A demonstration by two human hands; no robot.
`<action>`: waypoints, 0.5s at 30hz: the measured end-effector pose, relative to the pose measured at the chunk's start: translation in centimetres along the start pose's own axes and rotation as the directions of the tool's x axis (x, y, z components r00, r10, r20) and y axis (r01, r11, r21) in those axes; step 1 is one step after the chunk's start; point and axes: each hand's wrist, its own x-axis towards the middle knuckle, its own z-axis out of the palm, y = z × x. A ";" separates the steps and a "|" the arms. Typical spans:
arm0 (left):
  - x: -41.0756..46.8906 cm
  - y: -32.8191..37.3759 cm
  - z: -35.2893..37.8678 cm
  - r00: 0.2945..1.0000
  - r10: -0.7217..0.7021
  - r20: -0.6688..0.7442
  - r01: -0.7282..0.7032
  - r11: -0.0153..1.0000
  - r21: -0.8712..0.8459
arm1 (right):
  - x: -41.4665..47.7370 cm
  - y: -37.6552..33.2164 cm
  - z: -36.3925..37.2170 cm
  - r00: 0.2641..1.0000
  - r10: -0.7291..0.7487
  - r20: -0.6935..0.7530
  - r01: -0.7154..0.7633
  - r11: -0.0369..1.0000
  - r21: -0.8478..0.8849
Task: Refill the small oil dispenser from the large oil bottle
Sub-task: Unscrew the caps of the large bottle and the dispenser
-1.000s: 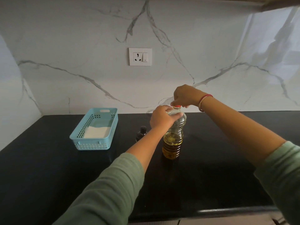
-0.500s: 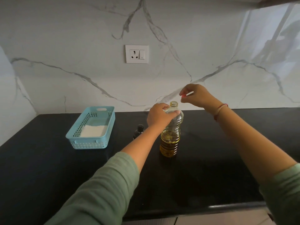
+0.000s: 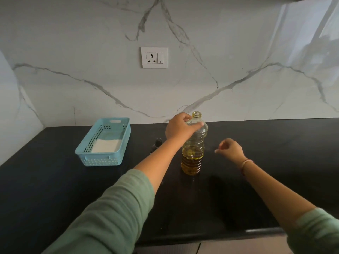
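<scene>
Gripping the uncapped large oil bottle (image 3: 193,153), upright on the desk (image 3: 256,162), with left hand (image 3: 180,128) fingers (image 3: 197,125); right hand (image 3: 230,148) fingers curled nearby, cannot tell round what. Likely opening stage; next, uncapping the small oil dispenser (image 3: 158,143) behind the left forearm

Counter (image 3: 55,180): glossy black. Wall (image 3: 73,52): white marble, grey branching veins. Socket plate (image 3: 154,57): white. Basket (image 3: 102,159): pale blue, sides perforated in grid of small holes; white slab (image 3: 106,145) inside. Large oil bottle (image 3: 194,143): clear, ribbed; oil golden-yellow, amber toward base. Small oil dispenser (image 3: 157,143): dark, near black. Sleeves (image 3: 110,208): muted green. Wristband (image 3: 245,165): pinkish-red.
</scene>
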 end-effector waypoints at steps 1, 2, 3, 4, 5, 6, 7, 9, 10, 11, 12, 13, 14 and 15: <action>0.0 0.0 0.0 1.000 -0.001 0.005 0.001 1.000 0.002 | 0.0 0.7 0.3 1.000 0.022 0.012 -0.022 1.000 0.005; 0.1 -0.1 0.0 1.000 0.001 0.008 -0.001 1.000 0.005 | 0.0 1.2 0.5 0.999 0.046 0.020 -0.046 0.999 0.009; 0.2 -0.1 0.0 1.000 0.003 0.010 -0.003 1.000 0.008 | 0.0 1.8 0.6 0.998 0.065 0.021 -0.065 0.998 0.006; 0.2 -0.1 0.0 1.000 0.004 0.013 -0.004 1.000 0.010 | 0.1 2.3 0.7 0.997 0.078 0.017 -0.078 0.997 -0.002; 0.3 -0.1 0.0 1.000 0.005 0.017 -0.005 1.000 0.012 | 0.2 2.8 0.6 0.996 0.087 0.015 -0.087 0.996 -0.010; 0.4 -0.1 -0.1 1.000 0.007 0.021 -0.008 1.000 0.016 | 0.3 3.2 0.5 0.995 0.095 0.016 -0.095 0.995 -0.018; 0.5 -0.2 -0.1 1.000 0.012 0.024 -0.013 1.000 0.020 | 0.3 3.6 0.5 0.995 0.101 0.019 -0.101 0.994 -0.030; 0.6 -0.2 -0.1 0.999 0.021 0.028 -0.022 0.999 0.024 | 0.3 4.3 0.2 0.994 0.110 0.023 -0.109 0.992 -0.067; 0.7 -0.3 -0.1 0.999 0.023 0.028 -0.024 0.999 0.024 | 0.3 4.6 0.1 0.994 0.112 0.020 -0.110 0.990 -0.090; 0.7 -0.3 -0.1 0.999 0.024 0.028 -0.025 0.999 0.024 | 0.3 4.8 0.0 0.994 0.112 0.020 -0.109 0.988 -0.110; 0.8 -0.3 -0.1 0.999 0.025 0.027 -0.026 0.999 0.024 | 0.2 5.0 -0.1 0.993 0.114 0.023 -0.110 0.986 -0.126; 0.8 -0.4 0.0 0.999 0.027 0.025 -0.027 0.999 0.023 | 0.1 5.2 -0.2 0.993 0.117 0.028 -0.112 0.984 -0.137; 0.9 -0.4 0.0 0.999 0.028 0.025 -0.029 0.999 0.022 | 0.0 5.3 -0.2 0.992 0.120 0.032 -0.114 0.983 -0.146; 0.9 -0.4 0.0 0.999 0.031 0.023 -0.031 0.999 0.020 | 0.0 5.5 -0.2 0.992 0.124 0.033 -0.117 0.982 -0.151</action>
